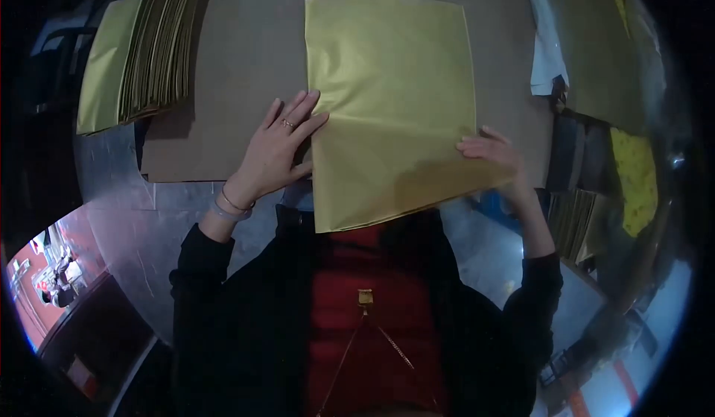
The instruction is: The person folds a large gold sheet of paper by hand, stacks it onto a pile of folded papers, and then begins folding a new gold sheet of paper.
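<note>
A large golden-yellow kraft paper envelope [395, 104] lies over the front part of the brown board, its lower edge hanging past the board toward my body. At its left edge my left hand [279, 145] rests with fingers spread, fingertips touching the paper. My right hand [491, 156] holds the opposite edge, fingers on top and the thumb hidden beneath the paper. Creases run across the envelope near my left fingertips, and a shadow falls on its lower right corner.
A thick stack of similar yellow envelopes [160, 44] stands at the upper left of the brown board [246, 37]. On the right are a white cloth or paper [547, 55], a large brownish sheet [596, 52], a yellow piece [633, 182] and another stack [572, 223] lower down.
</note>
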### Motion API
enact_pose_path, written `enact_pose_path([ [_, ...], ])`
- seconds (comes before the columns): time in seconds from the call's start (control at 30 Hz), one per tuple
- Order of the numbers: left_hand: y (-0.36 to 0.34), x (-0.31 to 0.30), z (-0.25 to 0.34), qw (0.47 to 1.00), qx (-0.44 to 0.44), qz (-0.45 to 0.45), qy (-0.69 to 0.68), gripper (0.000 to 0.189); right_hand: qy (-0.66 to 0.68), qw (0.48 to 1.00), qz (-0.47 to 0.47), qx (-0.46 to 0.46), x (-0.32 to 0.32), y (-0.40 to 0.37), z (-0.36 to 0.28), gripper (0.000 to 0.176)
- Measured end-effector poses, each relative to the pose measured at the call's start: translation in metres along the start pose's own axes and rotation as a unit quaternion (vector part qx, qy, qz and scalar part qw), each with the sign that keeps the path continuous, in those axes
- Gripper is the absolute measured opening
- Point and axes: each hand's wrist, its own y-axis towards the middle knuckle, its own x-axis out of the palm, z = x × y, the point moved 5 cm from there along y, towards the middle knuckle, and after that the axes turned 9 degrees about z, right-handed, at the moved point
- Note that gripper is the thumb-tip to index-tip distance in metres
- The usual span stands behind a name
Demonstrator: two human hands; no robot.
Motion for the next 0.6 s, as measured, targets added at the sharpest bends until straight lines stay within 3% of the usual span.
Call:
enact_pose_path([
  [0.07, -0.002, -0.001, -0.006, 1.000, -0.028, 0.015, 0.002, 0.051, 0.110, 0.985, 0.083, 0.106, -0.001, 0.006, 0.019, 0.025],
  [0.1, 0.007, -0.003, 0.008, 0.999, -0.028, 0.044, -0.007, 0.046, 0.105, 0.985, 0.093, 0.105, -0.014, 0.005, 0.024, 0.025],
  [0.17, 0.004, 0.006, -0.005, 0.992, -0.065, 0.096, -0.052, 0.030, 0.172, 0.883, 0.207, 0.385, -0.017, 0.016, 0.050, 0.036],
  [0.2, 0.008, 0.005, -0.003, 0.992, -0.058, 0.096, -0.053, 0.030, 0.169, 0.881, 0.213, 0.387, -0.017, 0.034, 0.045, 0.036],
  [0.27, 0.017, 0.000, -0.001, 0.957, -0.166, 0.188, -0.145, 0.020, 0.257, 0.830, 0.281, 0.407, -0.025, 0.071, 0.035, 0.042],
  [0.3, 0.019, 0.001, 0.000, 0.949, -0.177, 0.217, -0.147, 0.014, 0.225, 0.831, 0.264, 0.435, -0.026, 0.079, 0.035, 0.044],
  [0.4, 0.021, 0.004, 0.003, 0.927, -0.217, 0.264, -0.154, 0.013, 0.334, 0.794, 0.304, 0.406, -0.019, 0.077, 0.041, 0.041],
  [0.47, 0.021, -0.001, 0.003, 0.924, -0.215, 0.281, -0.149, 0.012, 0.294, 0.800, 0.265, 0.450, -0.009, 0.055, 0.064, 0.039],
  [0.6, 0.029, -0.024, -0.010, 0.989, -0.086, 0.089, -0.083, 0.021, 0.329, 0.818, 0.250, 0.401, 0.001, 0.043, 0.057, 0.036],
])
